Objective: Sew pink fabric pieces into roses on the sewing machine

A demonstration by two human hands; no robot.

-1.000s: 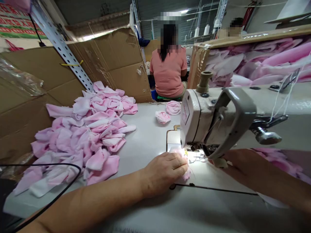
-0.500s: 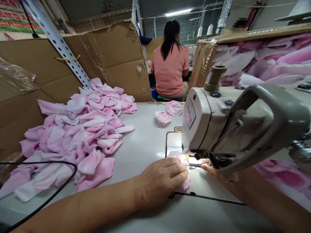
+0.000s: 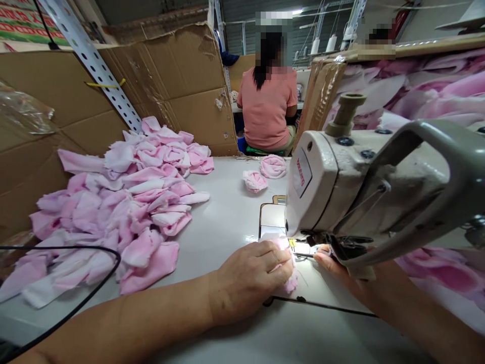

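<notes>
gripping pink fabric (image 3: 291, 283) in left hand (image 3: 250, 283), right hand (image 3: 328, 264) open by presser foot (image 3: 336, 243)

Red lettering runs along a white plate (image 3: 301, 172) on the sewing machine (image 3: 314, 187), above and ahead of the right hand (image 3: 333, 265). It may read "VESTO", though the slanted view leaves that doubtful. A banner (image 3: 30, 23), far ahead and beyond the left hand (image 3: 250, 283), carries rows of red characters, too small to read.
</notes>
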